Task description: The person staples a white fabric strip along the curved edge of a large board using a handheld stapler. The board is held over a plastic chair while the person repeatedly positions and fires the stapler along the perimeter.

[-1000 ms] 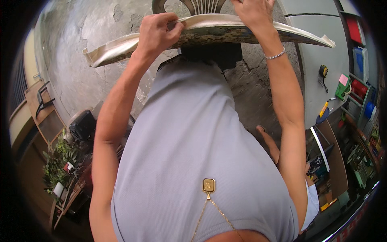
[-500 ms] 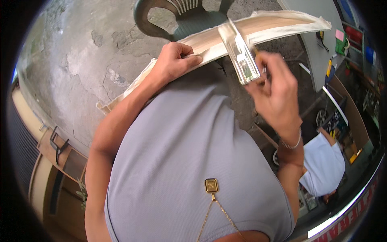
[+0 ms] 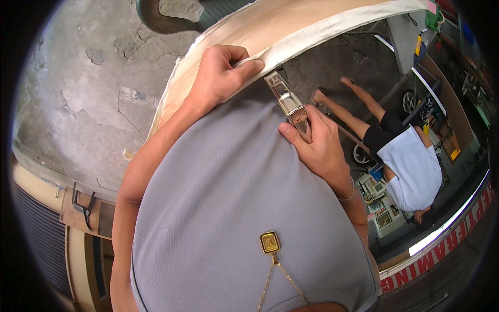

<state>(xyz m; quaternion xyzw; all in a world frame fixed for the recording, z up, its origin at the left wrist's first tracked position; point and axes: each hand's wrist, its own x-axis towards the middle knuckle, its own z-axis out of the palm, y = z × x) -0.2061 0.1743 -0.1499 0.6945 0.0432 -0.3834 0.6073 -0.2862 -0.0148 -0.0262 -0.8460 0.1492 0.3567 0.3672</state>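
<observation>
A large cream canvas panel [image 3: 291,18] with a white folded cloth edge reaches across the top, in front of my body. My left hand [image 3: 223,73] is closed on its near edge, thumb and bent fingers pinching the white cloth. In my right hand [image 3: 319,148] is a long chrome stapler [image 3: 286,99], fingers wrapped round its near end. Its far tip is just below the cloth edge, to the right of my left thumb; whether it touches the cloth I cannot tell.
A dark green plastic chair [image 3: 223,13] is beyond the panel on cracked concrete. At the right, another person in a white shirt [image 3: 410,166] is by a cluttered bench [image 3: 384,226]. A black clamp-like frame [image 3: 83,205] rests on a wooden board at the left.
The stapler has come off the canvas, down and left towards my body, with my right hand now round its near end. The canvas appears nearer and higher. My left hand keeps its pinch.
</observation>
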